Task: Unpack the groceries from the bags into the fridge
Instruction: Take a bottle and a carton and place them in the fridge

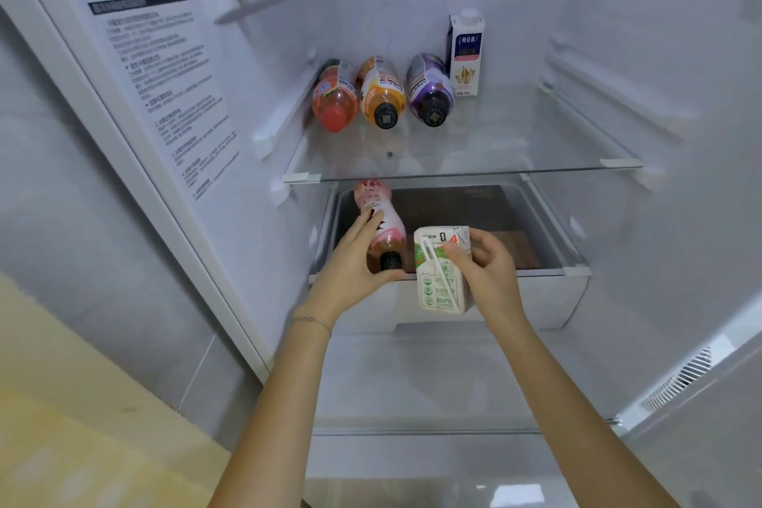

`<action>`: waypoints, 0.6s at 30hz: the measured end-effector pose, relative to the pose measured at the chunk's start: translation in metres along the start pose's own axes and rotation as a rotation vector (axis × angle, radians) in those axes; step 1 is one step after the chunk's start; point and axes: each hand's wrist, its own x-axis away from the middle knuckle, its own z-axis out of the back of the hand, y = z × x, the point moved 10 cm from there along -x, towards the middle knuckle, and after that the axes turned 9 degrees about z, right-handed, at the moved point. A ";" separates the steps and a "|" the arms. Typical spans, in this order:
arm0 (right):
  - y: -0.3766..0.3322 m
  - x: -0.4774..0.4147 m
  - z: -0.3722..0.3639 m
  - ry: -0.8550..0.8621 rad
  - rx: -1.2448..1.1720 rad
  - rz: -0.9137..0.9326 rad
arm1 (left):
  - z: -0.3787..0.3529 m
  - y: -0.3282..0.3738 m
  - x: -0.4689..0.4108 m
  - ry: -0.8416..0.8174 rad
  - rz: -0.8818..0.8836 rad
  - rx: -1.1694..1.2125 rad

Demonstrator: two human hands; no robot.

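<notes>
Fingers (365,228) of left hand (350,272) curl round pink bottle (381,219), cap toward camera, over open drawer (536,301); right hand (486,272) grips green-white carton (439,276) just beside it. Three bottles (381,95) lie on glass shelf (536,144) above, upright milk carton (466,54) beside them.

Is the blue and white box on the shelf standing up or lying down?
Standing up. The carton sits on its base on the glass shelf, cap on top, unlike the three bottles lying beside it.

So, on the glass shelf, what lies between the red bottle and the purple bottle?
The orange bottle lies between them, on its side, seen in the head view.
</notes>
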 end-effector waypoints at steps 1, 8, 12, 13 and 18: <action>-0.001 0.000 0.002 -0.003 -0.005 0.004 | 0.001 -0.004 -0.004 0.014 0.003 0.012; -0.011 -0.007 0.004 -0.013 -0.065 0.057 | 0.012 -0.023 -0.022 0.192 0.060 0.010; -0.019 -0.011 0.000 -0.034 -0.100 0.101 | 0.025 -0.032 -0.035 0.308 0.097 -0.067; -0.020 -0.012 -0.001 -0.043 -0.099 0.112 | 0.028 -0.034 -0.038 0.327 0.111 -0.077; -0.025 -0.017 -0.007 -0.085 -0.075 0.146 | 0.032 -0.041 -0.045 0.387 0.136 -0.077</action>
